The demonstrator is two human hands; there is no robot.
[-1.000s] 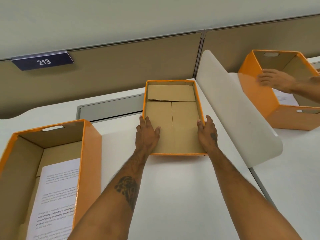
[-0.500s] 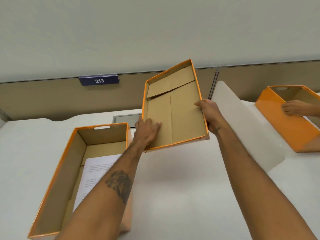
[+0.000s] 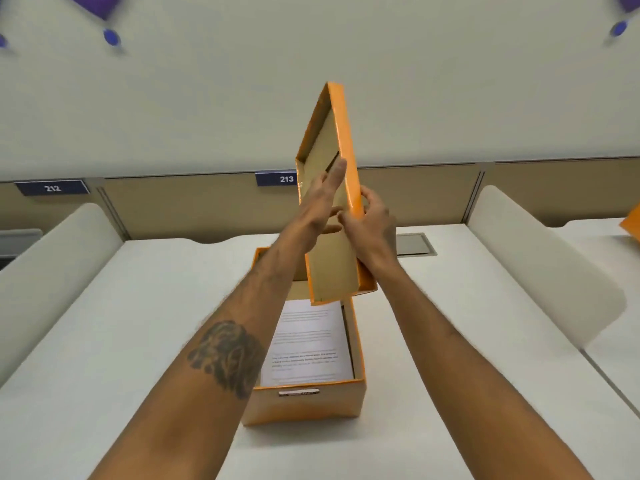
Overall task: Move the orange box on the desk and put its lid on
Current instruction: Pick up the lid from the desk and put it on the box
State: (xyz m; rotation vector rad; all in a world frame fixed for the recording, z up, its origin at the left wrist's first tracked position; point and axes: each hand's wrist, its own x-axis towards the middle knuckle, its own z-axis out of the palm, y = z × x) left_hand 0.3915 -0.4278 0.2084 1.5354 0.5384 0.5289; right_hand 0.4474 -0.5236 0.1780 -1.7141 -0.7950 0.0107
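The orange box (image 3: 304, 400) sits open on the white desk (image 3: 138, 341), straight below the person's raised hands, with printed sheets of paper (image 3: 308, 344) lying flat inside it and a slot handle cut in its near wall. Its lid (image 3: 332, 188) is held up in the air above the box's far end, tipped nearly on edge so its brown cardboard inside faces left and its orange rim runs up past the fingertips. The left hand (image 3: 320, 206) lies flat with fingers stretched out against the lid's inner face; the right hand (image 3: 372, 223) has its fingers curled round the lid's orange right edge, gripping it. The desk is bare on both sides of the box, bounded by curved white dividers (image 3: 540, 258) left and right, and a tan partition with number plates 212 and 213 (image 3: 285, 179) runs beyond the fingers.
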